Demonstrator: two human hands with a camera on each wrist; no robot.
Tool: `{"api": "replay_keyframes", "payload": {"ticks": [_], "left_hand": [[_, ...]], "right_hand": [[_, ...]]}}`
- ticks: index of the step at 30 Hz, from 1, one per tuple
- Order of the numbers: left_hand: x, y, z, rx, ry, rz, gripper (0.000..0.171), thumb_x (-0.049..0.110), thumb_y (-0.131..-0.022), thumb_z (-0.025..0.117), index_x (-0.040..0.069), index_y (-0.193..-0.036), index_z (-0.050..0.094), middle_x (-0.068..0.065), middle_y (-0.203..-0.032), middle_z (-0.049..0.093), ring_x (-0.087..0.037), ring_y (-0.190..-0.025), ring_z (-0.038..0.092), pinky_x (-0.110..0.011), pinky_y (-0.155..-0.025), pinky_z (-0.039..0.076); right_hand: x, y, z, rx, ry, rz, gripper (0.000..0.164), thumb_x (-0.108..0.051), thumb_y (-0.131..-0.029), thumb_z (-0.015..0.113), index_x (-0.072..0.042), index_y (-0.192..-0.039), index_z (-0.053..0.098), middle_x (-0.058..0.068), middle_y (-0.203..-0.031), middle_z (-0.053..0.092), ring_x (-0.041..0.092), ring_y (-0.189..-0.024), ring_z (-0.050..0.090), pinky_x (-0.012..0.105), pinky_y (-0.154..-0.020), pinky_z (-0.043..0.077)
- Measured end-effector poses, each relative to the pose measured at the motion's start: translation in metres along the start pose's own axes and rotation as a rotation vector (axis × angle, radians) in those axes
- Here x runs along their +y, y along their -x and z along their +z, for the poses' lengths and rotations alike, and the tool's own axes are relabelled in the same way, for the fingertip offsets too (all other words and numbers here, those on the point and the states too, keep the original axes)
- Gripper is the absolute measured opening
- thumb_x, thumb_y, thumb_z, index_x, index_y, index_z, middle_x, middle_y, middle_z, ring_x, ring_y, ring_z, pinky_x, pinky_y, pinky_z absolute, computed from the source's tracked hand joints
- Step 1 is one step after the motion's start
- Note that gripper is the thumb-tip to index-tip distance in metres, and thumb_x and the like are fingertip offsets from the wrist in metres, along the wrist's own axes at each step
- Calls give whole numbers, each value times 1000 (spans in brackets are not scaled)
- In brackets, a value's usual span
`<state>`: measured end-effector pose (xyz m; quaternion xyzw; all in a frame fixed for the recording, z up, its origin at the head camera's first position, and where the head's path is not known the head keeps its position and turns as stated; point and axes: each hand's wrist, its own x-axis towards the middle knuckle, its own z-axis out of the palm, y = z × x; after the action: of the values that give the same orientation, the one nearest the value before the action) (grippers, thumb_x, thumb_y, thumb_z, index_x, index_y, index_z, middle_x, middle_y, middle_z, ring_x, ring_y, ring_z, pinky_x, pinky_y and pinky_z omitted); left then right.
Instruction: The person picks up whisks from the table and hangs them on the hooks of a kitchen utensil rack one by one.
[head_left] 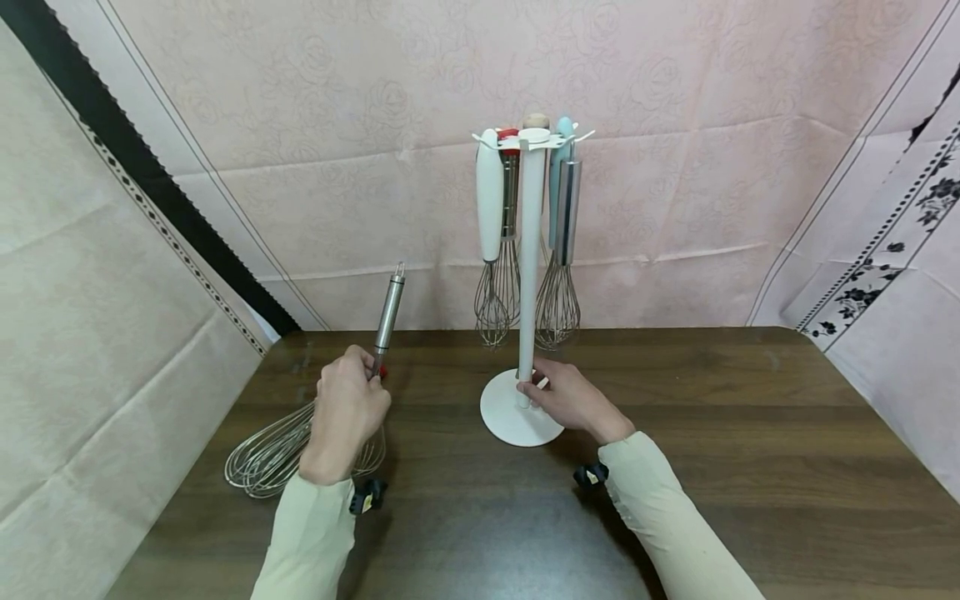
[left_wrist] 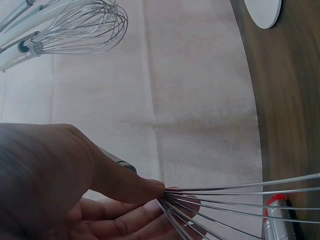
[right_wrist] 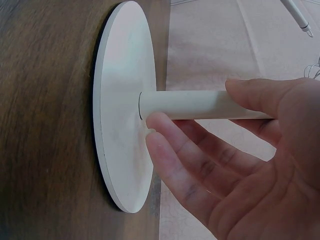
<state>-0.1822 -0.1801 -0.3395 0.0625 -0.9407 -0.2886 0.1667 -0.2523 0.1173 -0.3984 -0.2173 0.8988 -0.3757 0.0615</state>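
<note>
My left hand (head_left: 345,412) pinches a metal whisk (head_left: 389,312) where its wires meet the silver handle, which points up. In the left wrist view, the thumb presses on the gathered wires (left_wrist: 240,202). Under that hand a second wire whisk (head_left: 262,458) lies on the table, partly hidden. My right hand (head_left: 573,396) holds the white pole (right_wrist: 190,104) of a whisk stand low down, just above its round base (head_left: 513,425). From the stand's top hooks hang several whisks, among them a white-handled one (head_left: 489,196) and a silver-handled one (head_left: 567,212).
The stand rests on a dark wooden table (head_left: 750,450). Behind it hangs a pale patterned cloth (head_left: 337,192), close to the table's back edge. Beside the lying whisk, a silver piece with a red end (left_wrist: 277,220) shows beyond the wires in the left wrist view.
</note>
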Motion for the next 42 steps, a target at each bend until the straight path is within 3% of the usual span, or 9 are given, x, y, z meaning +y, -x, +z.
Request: {"api": "replay_keyframes", "payload": {"ticks": [10, 19, 42], "left_hand": [[5, 2, 0, 9, 25, 10, 15, 4, -94, 55, 0, -106, 61, -18, -98, 72, -30, -85, 70, -45, -72, 58], [10, 4, -4, -3, 48, -7, 15, 8, -96, 56, 2, -109, 61, -15, -101, 71, -29, -88, 70, -44, -71, 57], [28, 11, -14, 34, 103, 44, 15, 6, -97, 56, 1, -111, 60, -14, -100, 70, -26, -92, 69, -42, -76, 58]], "right_hand": [[1, 0, 0, 5, 8, -4, 28, -23, -103, 61, -10, -128, 63, 11, -111, 72, 21, -92, 71, 39, -77, 59], [2, -1, 1, 6, 7, 5, 27, -24, -104, 61, -12, -127, 63, 10, -109, 71, 19, -91, 70, 38, -76, 58], [2, -1, 1, -4, -5, 9, 28, -24, -104, 60, -12, -129, 62, 11, -111, 71, 20, -92, 71, 39, -76, 59]]}}
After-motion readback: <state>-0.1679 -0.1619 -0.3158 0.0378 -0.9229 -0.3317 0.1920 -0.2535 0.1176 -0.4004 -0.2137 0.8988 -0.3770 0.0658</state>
